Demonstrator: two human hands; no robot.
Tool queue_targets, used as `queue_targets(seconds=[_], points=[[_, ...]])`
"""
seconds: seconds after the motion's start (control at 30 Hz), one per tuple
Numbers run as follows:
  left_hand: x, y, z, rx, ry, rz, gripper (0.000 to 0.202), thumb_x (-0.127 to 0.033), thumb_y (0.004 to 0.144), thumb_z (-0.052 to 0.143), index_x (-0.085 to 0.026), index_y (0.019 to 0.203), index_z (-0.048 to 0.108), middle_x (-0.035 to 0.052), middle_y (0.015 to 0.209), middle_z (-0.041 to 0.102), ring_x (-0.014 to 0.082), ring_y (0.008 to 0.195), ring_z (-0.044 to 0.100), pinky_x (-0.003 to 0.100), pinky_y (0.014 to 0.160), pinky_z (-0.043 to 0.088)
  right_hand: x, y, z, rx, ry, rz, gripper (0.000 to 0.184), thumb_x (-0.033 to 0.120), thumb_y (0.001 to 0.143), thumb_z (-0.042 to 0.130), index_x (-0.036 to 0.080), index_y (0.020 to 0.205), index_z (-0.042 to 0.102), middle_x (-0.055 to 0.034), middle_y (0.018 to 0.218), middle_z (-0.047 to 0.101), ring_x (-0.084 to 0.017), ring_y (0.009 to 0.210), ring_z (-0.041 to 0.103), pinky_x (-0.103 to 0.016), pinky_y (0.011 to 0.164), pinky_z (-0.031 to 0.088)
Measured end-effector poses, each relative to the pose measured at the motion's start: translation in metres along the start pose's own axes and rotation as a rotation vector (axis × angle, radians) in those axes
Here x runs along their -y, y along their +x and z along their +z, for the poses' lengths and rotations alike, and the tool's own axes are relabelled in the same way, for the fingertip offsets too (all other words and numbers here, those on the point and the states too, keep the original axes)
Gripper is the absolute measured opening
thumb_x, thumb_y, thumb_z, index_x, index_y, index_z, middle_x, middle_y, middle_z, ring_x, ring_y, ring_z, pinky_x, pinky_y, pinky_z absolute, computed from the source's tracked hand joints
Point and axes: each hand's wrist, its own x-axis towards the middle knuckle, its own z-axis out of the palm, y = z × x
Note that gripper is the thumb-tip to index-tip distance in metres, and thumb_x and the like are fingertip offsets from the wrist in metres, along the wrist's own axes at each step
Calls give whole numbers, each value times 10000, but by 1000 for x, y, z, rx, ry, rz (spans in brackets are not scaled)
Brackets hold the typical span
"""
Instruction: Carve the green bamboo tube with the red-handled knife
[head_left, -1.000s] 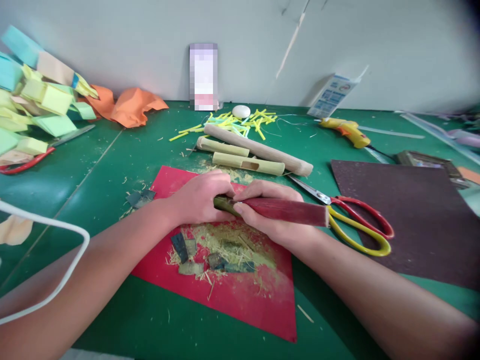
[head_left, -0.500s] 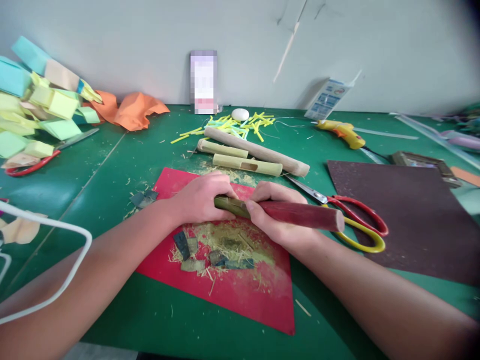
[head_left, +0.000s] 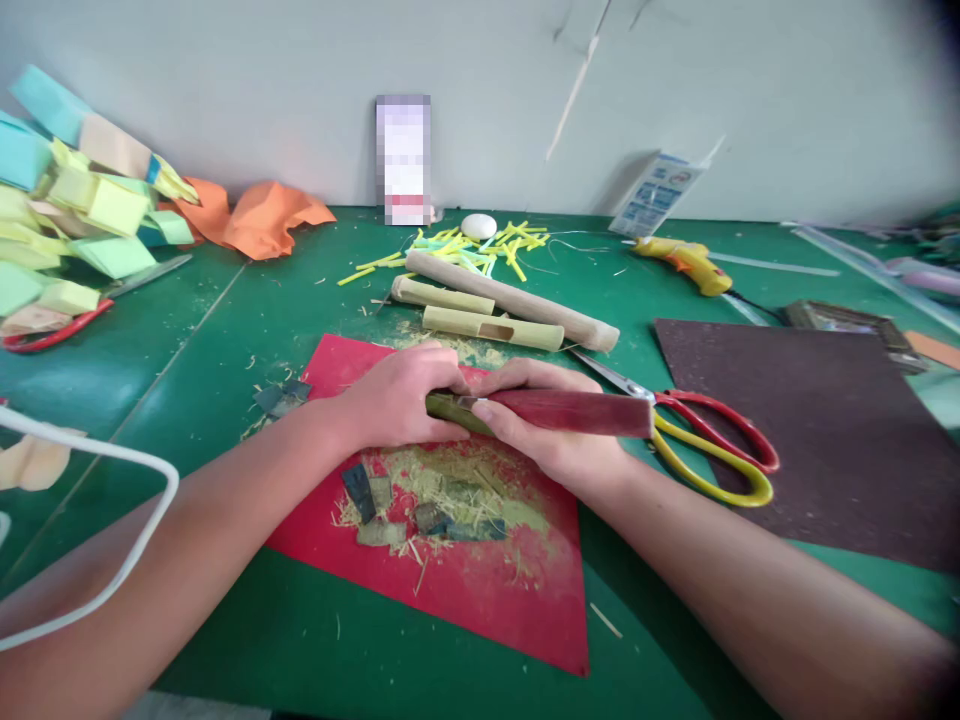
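Note:
My left hand is closed around the left end of a green bamboo piece over a red sheet. My right hand grips a tool with a long dark-red handle, its front end laid against the bamboo; the blade is hidden by my fingers. Yellow-green shavings and dark bark chips lie on the red sheet just below both hands.
Two cut bamboo tubes and a wooden stick lie behind the hands. Red-and-yellow scissors rest to the right beside a dark brown sheet. A yellow glue gun, coloured paper blocks and orange paper sit farther back.
The red-handled tool slid a little to the right and then back left along the bamboo. My left hand kept its hold in the same place.

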Motion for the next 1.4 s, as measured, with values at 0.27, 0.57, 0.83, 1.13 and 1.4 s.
queue_targets(seconds=[0.27,0.57,0.83,1.13,1.4], points=[[-2,1,0,-5,2,-2,266,-400,767,720,-171,790,588,2,784,537,158,782,504,283,686,366,1,0,1,24,37,15,103,314,748,749,232,798,711,-12,850,756,-164,745,708,-302,742,577],[0,0,2,-14,-2,-11,264,-399,767,717,-169,789,590,0,778,533,156,775,502,286,678,368,-2,-1,2,23,45,-20,122,306,754,758,214,818,709,-10,858,746,-144,759,696,-267,725,545],[0,-1,1,-8,-17,-8,228,-374,762,725,-181,862,656,9,796,566,163,792,526,296,694,384,5,1,-1,26,-135,-125,124,221,782,662,196,674,608,28,652,639,-91,562,562,-237,558,439],[0,1,0,9,0,-4,223,-379,760,730,-184,847,667,7,783,557,166,795,522,301,701,386,2,-4,-3,-30,-95,-76,227,271,825,614,210,626,524,27,582,546,-103,518,487,-260,507,392],[0,0,1,2,1,-1,266,-399,755,740,-178,872,650,7,809,571,163,799,534,297,704,394,0,-3,-2,-34,-25,-34,110,295,799,688,217,732,645,6,728,694,-127,625,622,-265,612,508]])
